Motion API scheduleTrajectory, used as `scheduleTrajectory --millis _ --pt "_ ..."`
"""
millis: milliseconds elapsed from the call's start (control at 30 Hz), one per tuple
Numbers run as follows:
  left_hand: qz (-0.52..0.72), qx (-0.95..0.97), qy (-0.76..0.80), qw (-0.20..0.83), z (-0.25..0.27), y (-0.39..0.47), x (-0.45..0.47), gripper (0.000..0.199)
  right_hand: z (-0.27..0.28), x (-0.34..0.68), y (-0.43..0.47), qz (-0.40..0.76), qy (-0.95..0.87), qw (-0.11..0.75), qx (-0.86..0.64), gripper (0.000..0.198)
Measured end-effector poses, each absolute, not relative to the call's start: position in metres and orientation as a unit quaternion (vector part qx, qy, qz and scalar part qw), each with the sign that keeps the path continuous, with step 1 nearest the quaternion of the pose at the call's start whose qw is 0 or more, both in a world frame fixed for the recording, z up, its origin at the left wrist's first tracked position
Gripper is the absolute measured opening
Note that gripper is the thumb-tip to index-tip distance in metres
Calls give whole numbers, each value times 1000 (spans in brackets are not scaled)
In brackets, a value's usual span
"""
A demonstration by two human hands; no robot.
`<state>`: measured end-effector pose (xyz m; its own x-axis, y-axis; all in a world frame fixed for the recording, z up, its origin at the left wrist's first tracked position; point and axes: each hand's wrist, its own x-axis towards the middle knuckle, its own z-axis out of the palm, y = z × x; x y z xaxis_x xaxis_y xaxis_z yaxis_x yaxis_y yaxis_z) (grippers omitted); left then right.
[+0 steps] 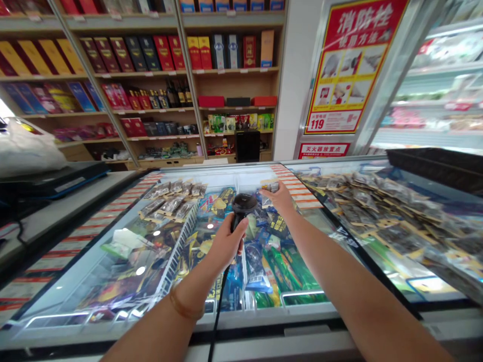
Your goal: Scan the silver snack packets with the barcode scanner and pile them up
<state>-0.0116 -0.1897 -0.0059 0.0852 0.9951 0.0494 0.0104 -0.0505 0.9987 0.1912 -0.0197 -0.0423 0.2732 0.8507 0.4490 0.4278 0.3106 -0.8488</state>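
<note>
In my left hand (222,241), fingers wrapped round the handle, is a black handheld barcode scanner (244,202). Its black cord (219,311) runs down toward the front of the freezer. Further back, my right hand (281,198) reaches out and pinches a small packet (269,186) with a tan backing; its label is too small to read. The packet is just beyond the scanner head, slightly to its right. Both hands are above the glass-topped chest freezer (260,318), where colourful ice-cream packs (287,266) show beneath.
Rows of tan-backed packets (175,196) lie on the glass at left, with more packets (377,201) at right. A black tray (433,168) stands at the right. On the left counter are a dark flat device (68,178) and a white plastic bag (28,146). Stocked shelves (234,70) rise behind.
</note>
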Motion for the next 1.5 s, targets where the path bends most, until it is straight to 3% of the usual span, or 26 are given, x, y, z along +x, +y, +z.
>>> scheduleTrajectory --millis 200,367,567,833,1333,1500 --pt "484 542 467 504 -14 -186 -12 54 -38 187 -22 341 -596 562 -460 48" --pt "483 542 466 506 -14 -187 -13 54 -37 188 -19 350 -550 640 -408 52" --pt "476 545 467 508 -14 -187 -11 54 -42 192 -16 388 -559 580 -447 48" --pt "445 572 448 524 -3 -197 -10 54 -37 186 -19 480 -463 624 -408 54" --pt "431 591 429 530 -7 -196 -12 51 -37 184 -20 473 -481 622 -397 54" --pt "444 572 440 532 -3 -195 -12 55 -41 189 -18 350 -512 584 -523 45"
